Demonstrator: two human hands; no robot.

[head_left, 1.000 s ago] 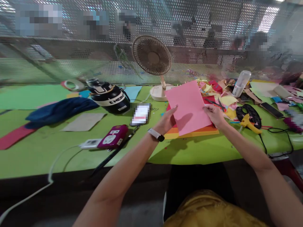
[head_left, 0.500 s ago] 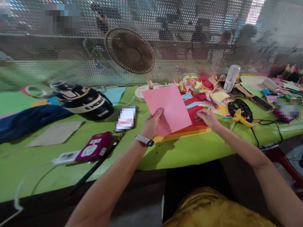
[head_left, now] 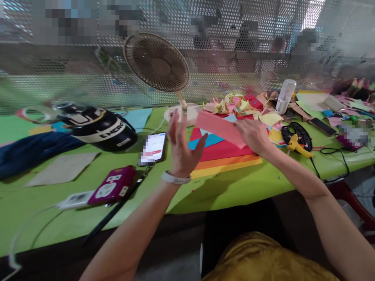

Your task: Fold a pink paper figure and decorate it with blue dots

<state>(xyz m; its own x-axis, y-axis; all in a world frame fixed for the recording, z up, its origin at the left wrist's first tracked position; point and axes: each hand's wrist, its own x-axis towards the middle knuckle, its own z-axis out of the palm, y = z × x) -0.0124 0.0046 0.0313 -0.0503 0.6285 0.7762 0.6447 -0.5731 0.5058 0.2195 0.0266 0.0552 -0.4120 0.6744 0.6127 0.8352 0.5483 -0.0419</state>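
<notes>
Tabletop [head_left: 234,191]: lime green, set before a grey perforated metal screen [head_left: 216,58], with a beige round-headed fan [head_left: 159,65] standing toward the back.
Paper stack: red, orange and yellow sheets [head_left: 225,155] overlap near the front edge, a bright blue paper piece [head_left: 213,139] lying on the red.
Pink one: a plain rectangular pink paper sheet [head_left: 216,127] is up at a tilt over that stack, slightly blurred.
Right hand [head_left: 253,134]: fingers closed over the sheet's right end, pinching it.
Left hand [head_left: 183,144]: fingers spread and raised, gripping nothing; I can't tell whether the thumb tip grazes the sheet.
Done, by the look of it: the pink sheet is in hand, and a heap of yellow and pink paper scraps [head_left: 234,103] suggests plenty already cut.
Left over: I can make out no fold or cut in the pink sheet, nor is it set down; a yellow glue gun [head_left: 299,146] lies unheld to the right.
</notes>
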